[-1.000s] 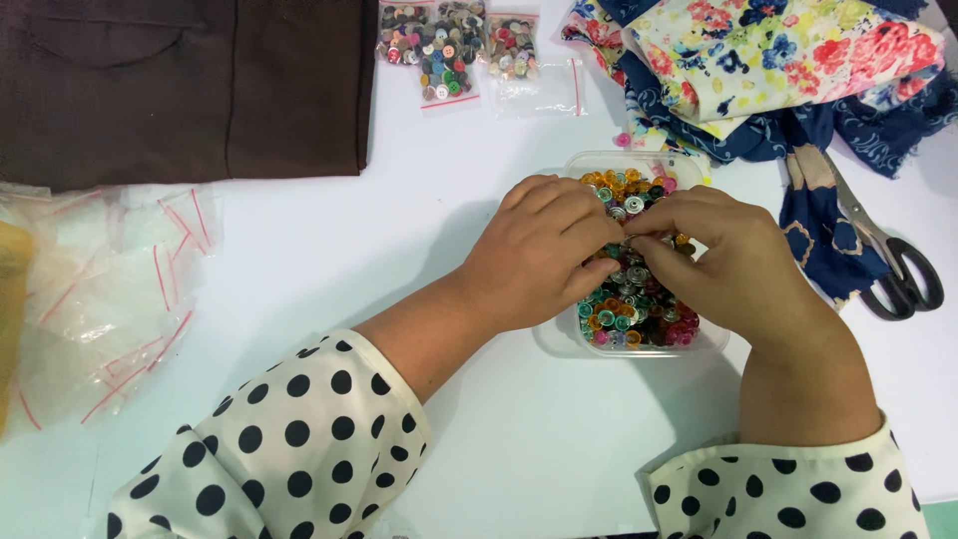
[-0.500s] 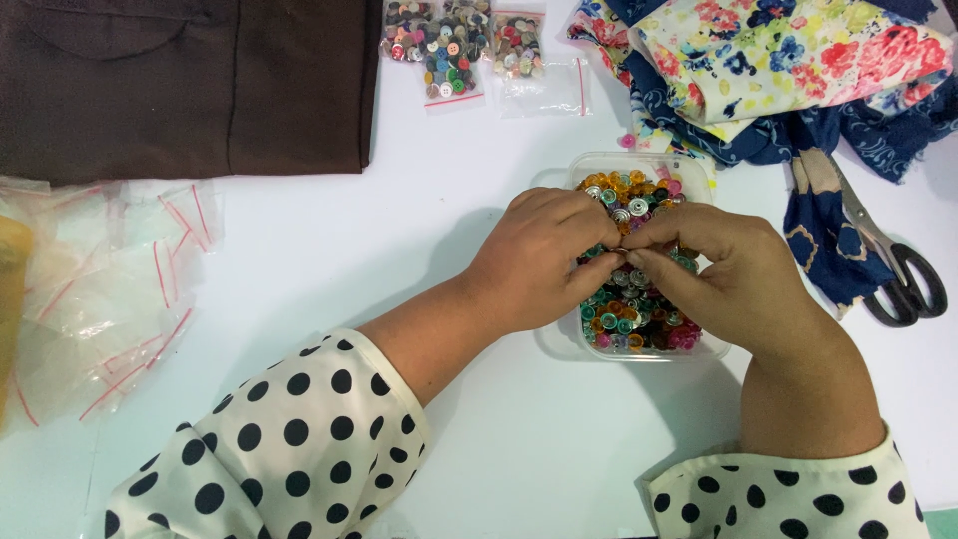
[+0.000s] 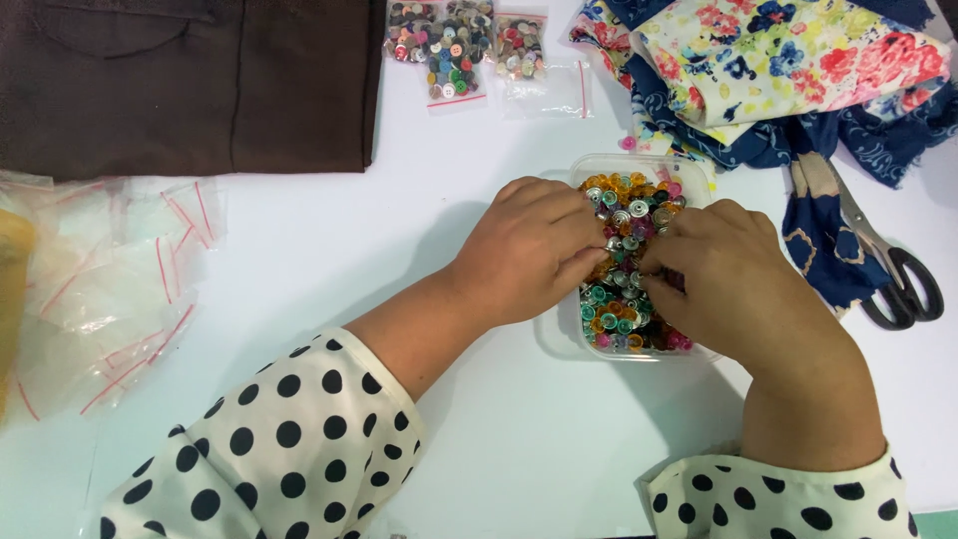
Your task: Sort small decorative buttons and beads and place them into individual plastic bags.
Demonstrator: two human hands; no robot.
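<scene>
While both hands stay bunched over the clear tub [image 3: 699,172], the left hand [image 3: 534,250] and right hand [image 3: 733,274] have barely shifted — fingertips together, pinching among the coloured buttons [image 3: 624,274], grip unclear.

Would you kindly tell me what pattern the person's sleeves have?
The sleeves are cream white with black polka dots, seen clearly in the head view.

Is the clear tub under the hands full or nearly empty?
Full. The clear tub is heaped with small coloured buttons across all that shows between the left hand and right hand.
</scene>
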